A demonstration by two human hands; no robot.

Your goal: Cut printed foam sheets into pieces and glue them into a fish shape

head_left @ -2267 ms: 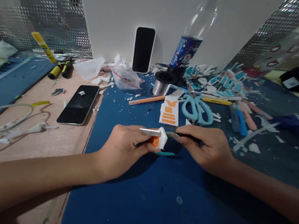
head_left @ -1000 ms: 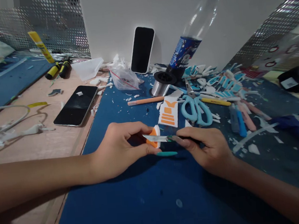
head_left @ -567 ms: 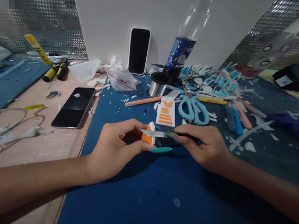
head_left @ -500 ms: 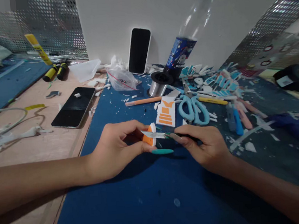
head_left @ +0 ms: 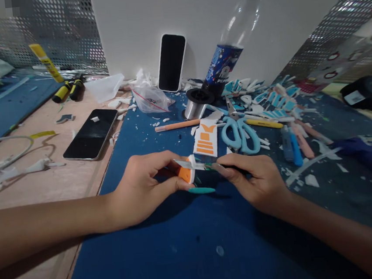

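Observation:
Between the thumb and fingers of my left hand (head_left: 150, 182) is a small orange-and-white piece (head_left: 186, 174), its kind unclear. My right hand (head_left: 257, 176) is closed around a craft knife (head_left: 197, 165), whose pale blade points left and lies across the piece's upper part. Most of the knife's handle is hidden in the fingers. A thin teal oval part (head_left: 202, 190) sticks out just below the left fingertips; I cannot tell whether it joins the piece. Just beyond the hands lies a white card (head_left: 205, 138) with orange shapes.
Light-blue scissors (head_left: 240, 134) and a metal spool (head_left: 196, 103) lie past the hands. A Pepsi bottle (head_left: 224, 61) and a propped phone (head_left: 172, 62) stand at the back. Another phone (head_left: 91, 134) lies left of the blue mat (head_left: 171, 255). Cut scraps (head_left: 279, 104) pile at right.
The blade has shifted slightly on the orange-and-white piece, showing a little more of its orange face. Both hands keep their grips; the whole view has moved very slightly.

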